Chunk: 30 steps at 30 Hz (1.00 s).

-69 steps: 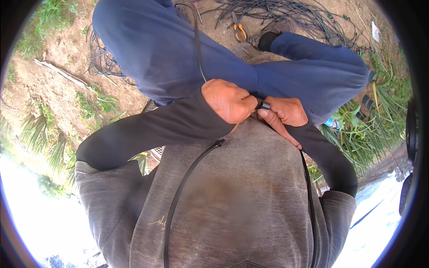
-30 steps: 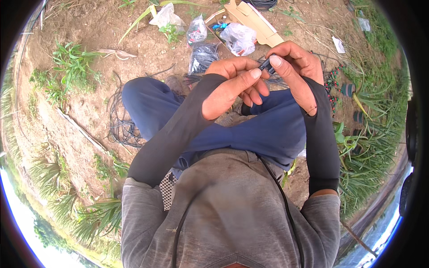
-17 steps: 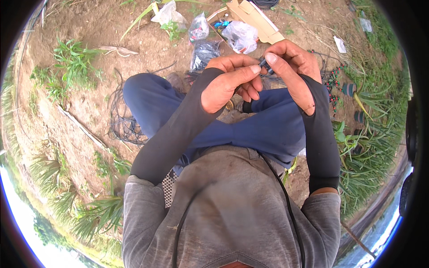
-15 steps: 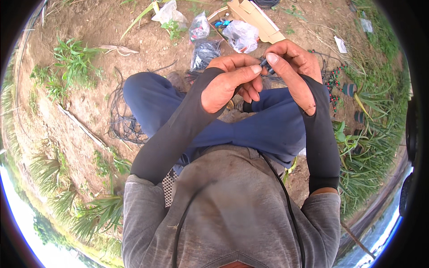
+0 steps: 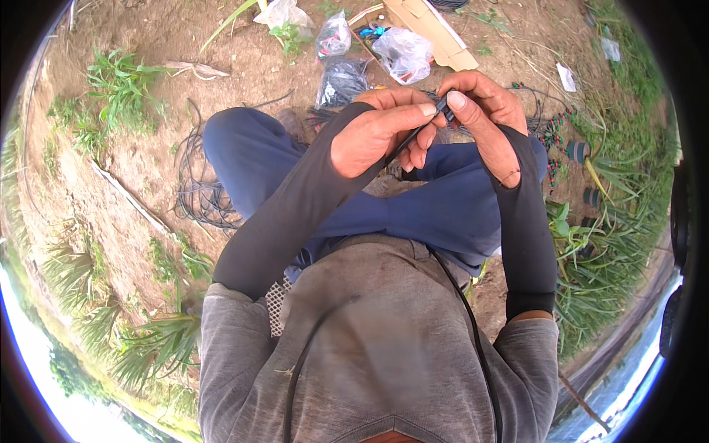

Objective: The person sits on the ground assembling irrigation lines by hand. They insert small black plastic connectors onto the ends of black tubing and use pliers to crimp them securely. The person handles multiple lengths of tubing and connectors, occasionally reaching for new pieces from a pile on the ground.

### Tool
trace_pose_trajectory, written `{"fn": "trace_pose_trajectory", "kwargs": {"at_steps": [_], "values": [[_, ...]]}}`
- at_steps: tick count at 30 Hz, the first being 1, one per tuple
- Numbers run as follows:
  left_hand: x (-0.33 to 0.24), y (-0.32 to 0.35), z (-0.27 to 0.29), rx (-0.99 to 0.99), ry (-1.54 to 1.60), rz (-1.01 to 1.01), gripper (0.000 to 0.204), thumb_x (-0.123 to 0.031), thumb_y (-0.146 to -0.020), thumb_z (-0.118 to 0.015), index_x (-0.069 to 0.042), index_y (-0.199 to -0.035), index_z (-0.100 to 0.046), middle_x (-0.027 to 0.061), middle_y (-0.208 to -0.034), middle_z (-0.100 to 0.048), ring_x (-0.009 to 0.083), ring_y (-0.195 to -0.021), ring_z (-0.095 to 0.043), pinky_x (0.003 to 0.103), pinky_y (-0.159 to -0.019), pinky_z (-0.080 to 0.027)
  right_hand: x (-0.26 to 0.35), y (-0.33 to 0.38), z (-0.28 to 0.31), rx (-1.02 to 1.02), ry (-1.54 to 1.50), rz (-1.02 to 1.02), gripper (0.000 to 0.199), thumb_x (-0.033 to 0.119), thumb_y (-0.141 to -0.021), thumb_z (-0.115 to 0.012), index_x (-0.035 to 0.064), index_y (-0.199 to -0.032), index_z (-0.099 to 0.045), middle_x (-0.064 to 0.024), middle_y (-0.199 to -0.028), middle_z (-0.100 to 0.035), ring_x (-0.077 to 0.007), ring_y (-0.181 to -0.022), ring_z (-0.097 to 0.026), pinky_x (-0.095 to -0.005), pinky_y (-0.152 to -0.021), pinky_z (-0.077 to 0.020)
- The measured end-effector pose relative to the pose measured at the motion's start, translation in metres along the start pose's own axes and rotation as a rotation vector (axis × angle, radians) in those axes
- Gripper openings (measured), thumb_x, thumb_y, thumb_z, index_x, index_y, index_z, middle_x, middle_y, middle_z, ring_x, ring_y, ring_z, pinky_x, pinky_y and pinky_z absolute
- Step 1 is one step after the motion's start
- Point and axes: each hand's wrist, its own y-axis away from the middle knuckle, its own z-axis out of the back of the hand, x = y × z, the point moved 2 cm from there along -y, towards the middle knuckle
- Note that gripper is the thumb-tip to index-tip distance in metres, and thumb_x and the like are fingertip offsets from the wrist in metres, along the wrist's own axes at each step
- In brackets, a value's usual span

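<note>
Both of my hands meet above my crossed legs. My left hand [image 5: 380,131] pinches a thin black tube [image 5: 402,145] between thumb and fingers, and the tube slants down past the palm. My right hand [image 5: 486,118] grips a small black fitting [image 5: 446,110] between thumb and forefinger. The tube's upper end meets the fitting; whether it is inserted is hidden by my fingertips. Dark sleeves cover both forearms and part of the palms.
An open cardboard box [image 5: 436,33] with a clear plastic bag [image 5: 403,55] lies ahead. Beside it is a bag of black parts [image 5: 342,83]. Loose black tubing [image 5: 198,193] coils left of my knee. Red-and-green pieces [image 5: 550,136] lie at right, near grassy plants [image 5: 613,244].
The black tube now shows below my left fingers, slanting toward my palm. Both hands stay together at the fitting, with only a slight shift of the fingers.
</note>
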Motion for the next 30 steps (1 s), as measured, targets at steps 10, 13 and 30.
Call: {"fn": "trace_pose_trajectory", "kwargs": {"at_steps": [10, 13, 30], "values": [[0.017, 0.000, 0.052, -0.078, -1.022, -0.140, 0.024, -0.028, -0.094, -0.057, -0.005, -0.098, -0.064, 0.0097, -0.074, -0.062, 0.0224, -0.074, -0.065, 0.035, -0.066, -0.048, -0.004, 0.002, 0.058, -0.433, -0.285, 0.230, 0.020, 0.021, -0.098, -0.054, 0.0036, -0.108, -0.056, -0.0073, -0.093, -0.061, -0.0121, -0.076, -0.052, -0.0242, -0.065, -0.0402], [0.014, 0.012, 0.112, -0.191, -1.518, -0.097, 0.024, -0.026, -0.092, -0.056, -0.007, -0.101, -0.066, 0.0150, -0.084, -0.065, 0.0325, -0.081, -0.064, 0.041, -0.074, -0.049, -0.011, 0.012, 0.112, -0.470, -0.358, 0.295, 0.022, 0.021, -0.098, -0.054, 0.0018, -0.109, -0.053, -0.0111, -0.099, -0.059, -0.0152, -0.080, -0.052, -0.0244, -0.064, -0.0401], [-0.072, 0.096, 0.366, -0.850, -0.899, 0.636, 0.034, -0.027, -0.088, -0.060, -0.006, -0.115, -0.062, 0.0169, -0.100, -0.069, 0.0275, -0.099, -0.066, 0.042, -0.081, -0.051, -0.063, 0.049, 0.216, -0.779, -0.411, 0.221, 0.019, 0.019, -0.100, -0.051, 0.0008, -0.103, -0.053, -0.0076, -0.089, -0.054, -0.0143, -0.077, -0.048, -0.0248, -0.062, -0.0402]]}}
